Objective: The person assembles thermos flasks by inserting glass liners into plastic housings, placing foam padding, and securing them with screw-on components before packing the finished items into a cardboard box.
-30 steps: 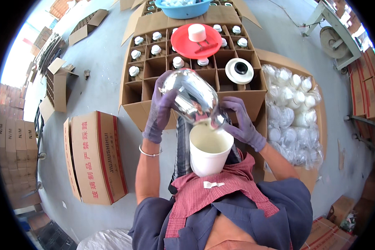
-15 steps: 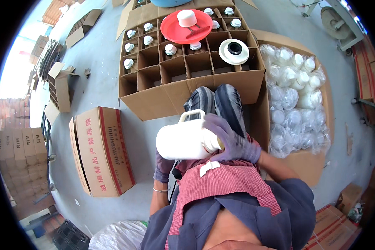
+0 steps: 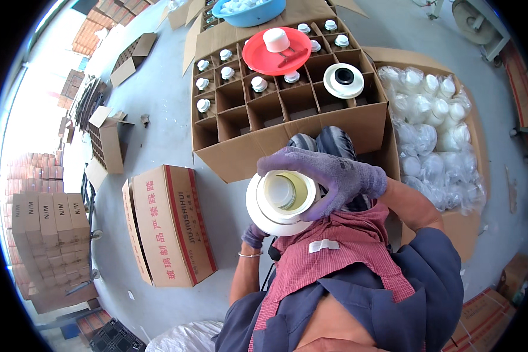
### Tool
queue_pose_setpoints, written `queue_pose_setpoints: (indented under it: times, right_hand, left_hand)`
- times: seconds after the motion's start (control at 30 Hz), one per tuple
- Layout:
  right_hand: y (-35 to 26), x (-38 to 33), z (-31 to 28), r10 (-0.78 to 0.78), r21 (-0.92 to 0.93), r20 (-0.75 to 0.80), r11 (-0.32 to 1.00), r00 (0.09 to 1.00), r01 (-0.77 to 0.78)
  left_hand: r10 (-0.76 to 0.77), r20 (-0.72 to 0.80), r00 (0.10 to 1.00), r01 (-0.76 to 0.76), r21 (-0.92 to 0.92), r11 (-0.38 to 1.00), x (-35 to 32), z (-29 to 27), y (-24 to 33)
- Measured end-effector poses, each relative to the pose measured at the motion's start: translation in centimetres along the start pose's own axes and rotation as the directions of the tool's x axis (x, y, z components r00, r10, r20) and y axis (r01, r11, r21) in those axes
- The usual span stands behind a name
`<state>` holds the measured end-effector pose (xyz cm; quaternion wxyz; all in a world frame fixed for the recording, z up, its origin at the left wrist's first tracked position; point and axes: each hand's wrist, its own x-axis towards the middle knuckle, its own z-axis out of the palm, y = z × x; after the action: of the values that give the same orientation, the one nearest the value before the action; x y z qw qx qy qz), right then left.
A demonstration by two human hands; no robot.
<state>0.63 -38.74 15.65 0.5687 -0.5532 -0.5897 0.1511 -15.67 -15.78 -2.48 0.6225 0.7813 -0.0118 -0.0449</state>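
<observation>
White flask (image 3: 280,202) held upright over the lap, mouth up, stopper seated in the neck. Right hand (image 3: 328,176), purple glove, fingers closed over its rim. Left hand (image 3: 253,236) under the flask, mostly hidden; grip cannot be told. Divided carton (image 3: 287,126) ahead: far cells hold capped flasks, near rows stand open, so I judge packing under half done. Red lid (image 3: 276,51) and white ring (image 3: 343,80) rest on top.

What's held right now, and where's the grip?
A white jug-like container, end-on to the camera. Right hand wraps its upper rim; left hand supports it from below, mostly hidden.
</observation>
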Motion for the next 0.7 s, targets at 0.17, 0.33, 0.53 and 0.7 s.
queue_pose_setpoints:
  times: [0.17, 0.33, 0.53, 0.7]
  right_hand:
    - [-0.5, 1.4, -0.7, 0.022, -0.146, -0.086, 0.989, 0.996, -0.034]
    - [-0.6, 2.4, -0.7, -0.003, -0.202, -0.114, 0.979, 0.994, -0.020]
    - [-1.0, 2.7, -0.7, 0.046, -0.223, -0.311, 0.967, 0.949, -0.120]
    - [-1.2, 2.4, 0.5, 0.047, -0.252, -0.525, 0.945, 0.850, -0.209]
  left_hand:
    - [-0.045, -0.079, 0.996, 0.023, -0.261, 0.965, 0.9, 1.1, 0.8]
    - [-0.055, -0.076, 0.996, 0.026, -0.338, 0.941, 2.1, 2.0, 2.4]
    - [-0.076, -0.109, 0.991, 0.032, -0.364, 0.931, 2.9, 2.5, 3.6]
    - [-0.095, -0.134, 0.986, 0.039, -0.373, 0.927, 3.6, 2.4, 4.5]
